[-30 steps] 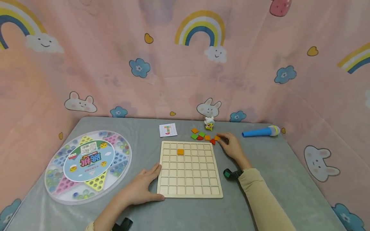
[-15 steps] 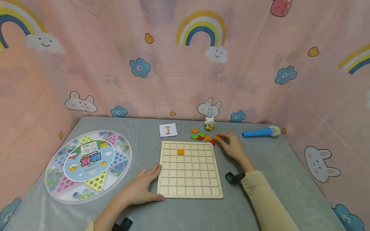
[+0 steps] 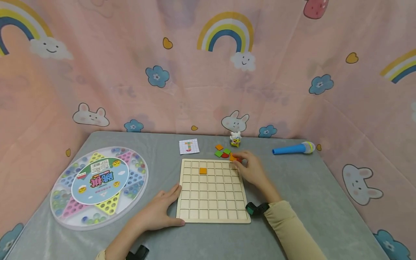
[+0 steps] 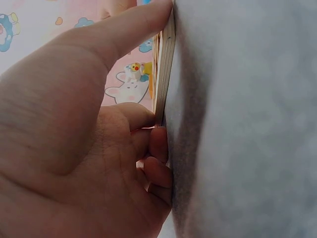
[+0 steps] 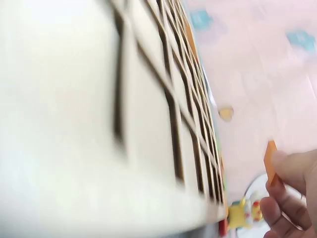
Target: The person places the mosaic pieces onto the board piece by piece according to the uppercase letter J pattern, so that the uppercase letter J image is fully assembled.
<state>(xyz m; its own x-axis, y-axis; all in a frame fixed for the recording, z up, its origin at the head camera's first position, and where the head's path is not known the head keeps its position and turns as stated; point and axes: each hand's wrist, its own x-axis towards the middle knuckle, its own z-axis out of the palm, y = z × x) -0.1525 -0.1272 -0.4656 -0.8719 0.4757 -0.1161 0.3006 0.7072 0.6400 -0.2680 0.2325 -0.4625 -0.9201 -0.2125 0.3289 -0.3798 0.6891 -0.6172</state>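
Wooden grid board (image 3: pixel 212 195) lying flat on a grey-covered table (image 3: pixel 328 209), divided into 7 columns and 7 rows of shallow square compartments. 1 compartment, in row 2 from the far edge and column 3 from the left, contains 1 inset orange tile (image 3: pixel 203 170).

At the board's far right corner, a person's right hand (image 3: pixel 251 168) has its thumb and fingers nearly closed, pinching 1 held orange tile (image 5: pixel 270 162); the right wrist view shows it gripped tilted, nearly edge-on. The left hand (image 3: pixel 159 211) is spread wide, forefinger touching the board's left edge and thumb at its near left corner.

Just beyond the board are loose tiles: 2 green tiles (image 3: pixel 226 151), 2 red tiles (image 3: pixel 225 155) and 1 loose orange tile (image 3: pixel 219 147). More orange shows by the right fingertips, where overlap prevents an exact count.

To the left, a round clear game case (image 3: pixel 100 193) shows 6 star points: 2 yellow, 2 pink and 2 blue. Marbles (image 3: pixel 59 202) lie in pockets between them, too small to count.

Along the far side are 1 grid card (image 3: pixel 189 146) with a coloured pattern, 1 small figurine (image 3: pixel 235 139) and 1 blue toy microphone (image 3: pixel 293 148).
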